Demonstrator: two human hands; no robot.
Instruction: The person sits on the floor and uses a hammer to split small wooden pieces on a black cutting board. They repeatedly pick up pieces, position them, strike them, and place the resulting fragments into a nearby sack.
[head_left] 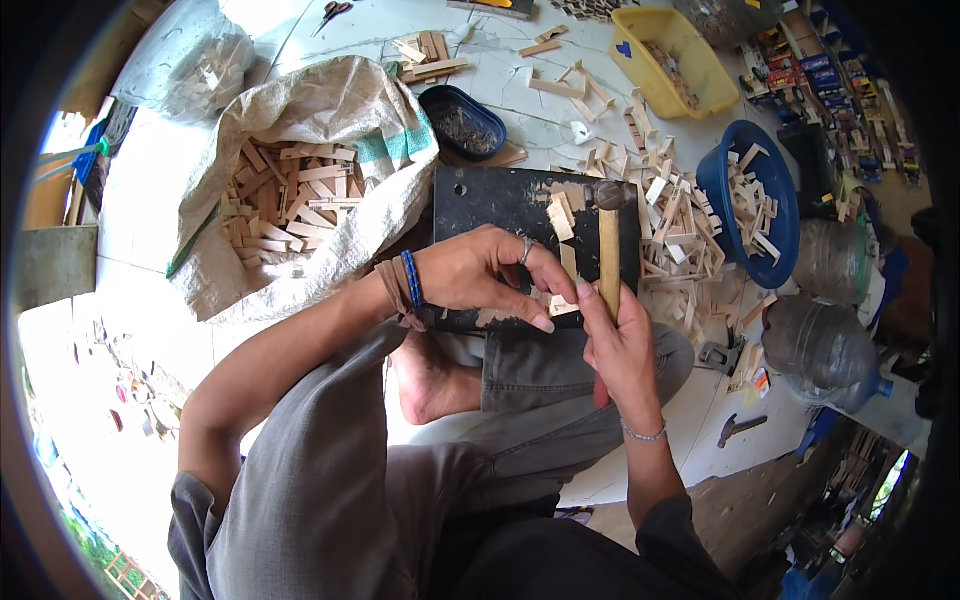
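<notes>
My right hand [622, 345] is closed round the handle of a hammer [610, 250], which has a wooden shaft and a red grip end. The hammer's head lies at the far right corner of a black board [490, 205] in front of my lap. Over the near part of the board, my left hand [475, 270] has thumb and index curled round a small pale wooden piece [564, 304]. The left index fingertip meets the right fingertips; anything between them is too small to see. Another short wooden piece [561, 216] lies farther up the board.
A white woven sack [310, 95] of wooden pieces stands at left. Beyond the board sits a dark blue tray [435, 97] of small bits. Loose pieces [680, 225] heap at right, beside a blue basin [715, 180]. A yellow tub [635, 70], plastic bottle [815, 350] and second hammer [740, 428] lie around.
</notes>
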